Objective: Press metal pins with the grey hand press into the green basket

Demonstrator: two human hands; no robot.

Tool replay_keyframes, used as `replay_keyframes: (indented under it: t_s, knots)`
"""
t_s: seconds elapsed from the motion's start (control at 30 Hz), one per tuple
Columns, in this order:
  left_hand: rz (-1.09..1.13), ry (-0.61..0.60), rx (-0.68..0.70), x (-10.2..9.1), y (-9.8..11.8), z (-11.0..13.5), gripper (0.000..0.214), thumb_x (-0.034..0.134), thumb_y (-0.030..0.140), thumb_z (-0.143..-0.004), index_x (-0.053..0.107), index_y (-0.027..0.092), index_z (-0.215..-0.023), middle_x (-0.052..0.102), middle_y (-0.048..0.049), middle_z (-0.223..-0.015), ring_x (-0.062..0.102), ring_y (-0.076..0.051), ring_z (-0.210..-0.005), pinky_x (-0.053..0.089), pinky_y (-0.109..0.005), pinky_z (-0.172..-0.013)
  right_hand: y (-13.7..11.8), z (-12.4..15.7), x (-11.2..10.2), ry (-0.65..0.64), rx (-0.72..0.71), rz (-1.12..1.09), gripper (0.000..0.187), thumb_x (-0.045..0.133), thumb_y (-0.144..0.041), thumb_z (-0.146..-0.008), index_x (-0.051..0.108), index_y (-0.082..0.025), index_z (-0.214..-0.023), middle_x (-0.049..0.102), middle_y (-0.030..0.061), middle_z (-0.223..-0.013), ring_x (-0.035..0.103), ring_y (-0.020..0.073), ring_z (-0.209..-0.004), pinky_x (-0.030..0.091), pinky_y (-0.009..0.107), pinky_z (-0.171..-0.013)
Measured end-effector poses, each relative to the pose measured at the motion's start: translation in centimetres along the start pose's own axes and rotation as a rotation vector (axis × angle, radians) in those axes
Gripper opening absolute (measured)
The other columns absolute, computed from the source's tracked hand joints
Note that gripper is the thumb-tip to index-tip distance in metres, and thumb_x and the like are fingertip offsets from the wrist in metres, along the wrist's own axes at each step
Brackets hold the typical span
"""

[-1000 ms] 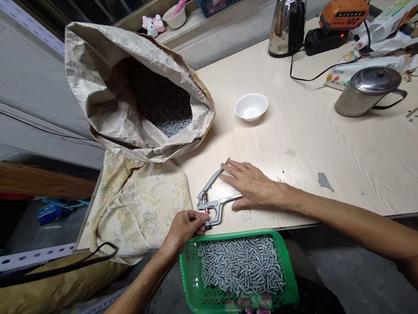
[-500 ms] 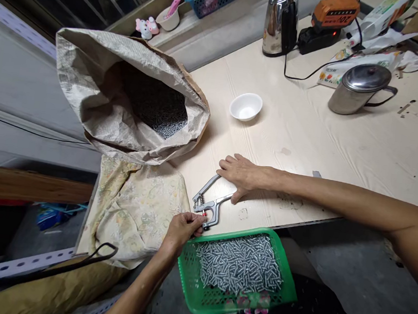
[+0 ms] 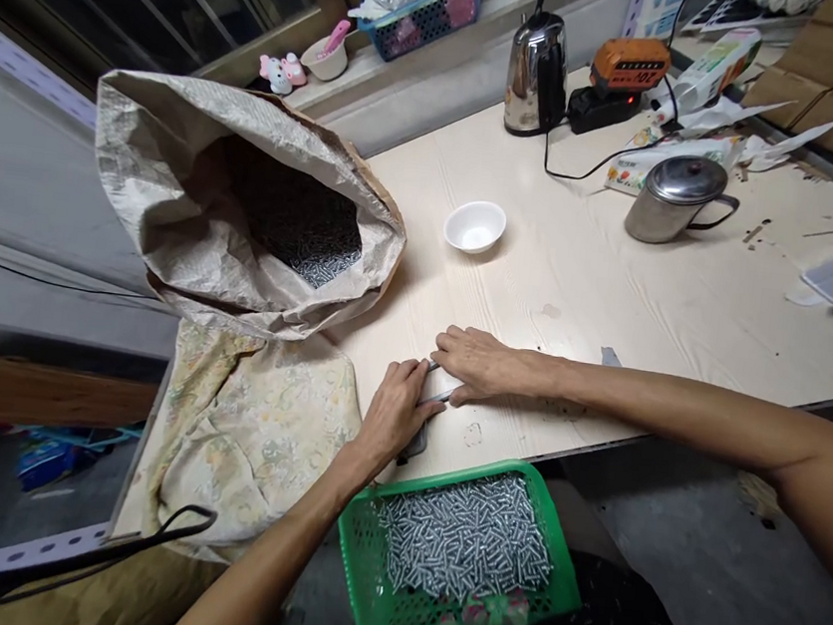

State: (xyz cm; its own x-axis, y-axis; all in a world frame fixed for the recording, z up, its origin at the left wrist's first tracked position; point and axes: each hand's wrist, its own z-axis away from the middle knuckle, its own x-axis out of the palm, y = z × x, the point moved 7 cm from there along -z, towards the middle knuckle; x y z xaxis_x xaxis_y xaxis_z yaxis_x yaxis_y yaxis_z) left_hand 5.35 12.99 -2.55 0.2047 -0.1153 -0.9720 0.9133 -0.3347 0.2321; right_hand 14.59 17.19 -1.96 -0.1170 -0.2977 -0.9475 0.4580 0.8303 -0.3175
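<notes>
Grey hand pliers, like snap-fastener pliers [image 3: 417,442], lie on the table near its front edge, mostly covered by my hands. My left hand [image 3: 394,412] is closed over their head and hinge area, with its fingers bent and the thumb pointing right. On the handle ends rests my right hand [image 3: 482,363], its fingers curled round them. Just in front, a green plastic basket [image 3: 566,582] sits against my lap. It holds a heap of small ribbed silver metal pieces [image 3: 466,541]. What sits in the pliers' jaws is hidden.
A large paper-lined sack [image 3: 238,297] of similar pieces leans open at the left, behind a floral cloth [image 3: 269,416]. Beyond my hands are a white bowl [image 3: 475,227], a steel kettle [image 3: 538,76], a lidded metal mug [image 3: 670,201] and an orange battery [image 3: 629,66] on a charger.
My left hand has moved up from the jaws onto the pliers' body, and the handles now look closer together. My right hand stays on the handles. The view has shifted slightly.
</notes>
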Motion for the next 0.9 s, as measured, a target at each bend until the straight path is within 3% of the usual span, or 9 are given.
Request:
replay_keyframes:
  t_s: [0.13, 0.23, 0.33, 0.47, 0.53, 0.6, 0.67, 0.73, 0.9]
  knots:
    - [0.026, 0.01, -0.023, -0.2, 0.2, 0.0, 0.016, 0.056, 0.026, -0.09, 0.062, 0.017, -0.101, 0.063, -0.007, -0.092, 0.055, -0.022, -0.09, 0.049, -0.036, -0.08, 0.1, -0.2, 0.5, 0.046, 0.028, -0.07, 0.011, 0.064, -0.025, -0.087, 0.063, -0.014, -0.083, 0.061, 0.0091, -0.088, 0.05, 0.0206, -0.084, 0.04, 0.033, -0.071]
    - [0.019, 0.009, -0.052, -0.1, 0.3, 0.1, 0.015, 0.053, 0.028, -0.092, 0.064, 0.018, -0.093, 0.062, -0.0058, -0.084, 0.055, -0.022, -0.086, 0.048, -0.034, -0.077, -0.1, -0.4, 1.1, 0.042, 0.029, -0.078, 0.016, 0.058, -0.027, -0.091, 0.062, -0.016, -0.081, 0.062, 0.0082, -0.085, 0.051, 0.0204, -0.082, 0.04, 0.033, -0.069]
    - [0.021, 0.037, -0.074, 0.2, 0.3, 0.0, 0.015, 0.054, 0.026, -0.092, 0.064, 0.018, -0.099, 0.065, -0.0081, -0.095, 0.056, -0.023, -0.093, 0.049, -0.038, -0.083, 0.1, -0.5, 0.9, 0.085, 0.021, -0.033, 0.013, 0.061, -0.029, -0.089, 0.062, -0.016, -0.088, 0.061, 0.0096, -0.093, 0.05, 0.022, -0.089, 0.041, 0.034, -0.072]
    - [0.039, 0.217, -0.075, -0.8, 0.7, 1.7, 0.018, 0.055, 0.026, -0.09, 0.063, 0.019, -0.106, 0.056, -0.0117, -0.129, 0.049, -0.027, -0.119, 0.044, -0.046, -0.097, 1.5, 0.0, 0.0, 0.083, 0.04, -0.015, 0.052, 0.074, -0.051, -0.075, 0.06, -0.011, -0.107, 0.056, 0.0159, -0.109, 0.047, 0.0274, -0.097, 0.043, 0.037, -0.076]
    - [0.008, 0.316, -0.154, -1.9, 0.1, 3.5, 0.02, 0.056, 0.03, -0.09, 0.065, 0.018, -0.103, 0.056, -0.0126, -0.124, 0.049, -0.028, -0.116, 0.045, -0.045, -0.096, 2.1, 0.6, -0.3, 0.078, 0.04, -0.051, 0.056, 0.068, -0.057, -0.078, 0.058, -0.011, -0.11, 0.055, 0.0162, -0.111, 0.047, 0.0271, -0.096, 0.043, 0.037, -0.077]
    - [-0.056, 0.363, -0.318, -3.1, -1.4, 5.6, 0.023, 0.054, 0.035, -0.09, 0.069, 0.018, -0.094, 0.06, -0.0128, -0.107, 0.052, -0.028, -0.104, 0.047, -0.042, -0.088, 2.4, 1.3, -0.8, 0.132, 0.062, -0.073, 0.044, 0.06, -0.051, -0.087, 0.059, -0.013, -0.11, 0.056, 0.0146, -0.11, 0.047, 0.0251, -0.095, 0.042, 0.036, -0.078]
    - [-0.103, 0.306, -0.493, -3.8, -3.4, 7.2, 0.031, 0.054, 0.042, -0.089, 0.071, 0.018, -0.081, 0.061, -0.0121, -0.092, 0.053, -0.028, -0.095, 0.046, -0.038, -0.079, 2.2, 1.8, -1.1, 0.196, 0.091, -0.068, 0.032, 0.056, -0.043, -0.092, 0.061, -0.014, -0.105, 0.056, 0.0129, -0.107, 0.047, 0.0234, -0.093, 0.04, 0.035, -0.078]
    - [-0.073, 0.162, -0.607, -3.5, -5.1, 7.9, 0.036, 0.056, 0.049, -0.085, 0.071, 0.018, -0.073, 0.063, -0.0112, -0.085, 0.055, -0.028, -0.09, 0.044, -0.033, -0.072, 1.2, 1.9, -1.0, 0.226, 0.088, -0.061, 0.028, 0.057, -0.041, -0.092, 0.062, -0.014, -0.098, 0.057, 0.0113, -0.104, 0.047, 0.0225, -0.092, 0.039, 0.034, -0.078]
    - [0.205, -0.13, -0.706, -1.7, -6.8, 7.0, 0.033, 0.061, 0.047, -0.078, 0.069, 0.018, -0.065, 0.064, -0.0045, -0.062, 0.059, -0.019, -0.064, 0.033, -0.026, -0.057, -2.2, 0.9, 0.4, 0.191, 0.021, -0.031, 0.022, 0.063, -0.036, -0.089, 0.062, -0.015, -0.092, 0.059, 0.0084, -0.099, 0.048, 0.0217, -0.093, 0.035, 0.033, -0.077]
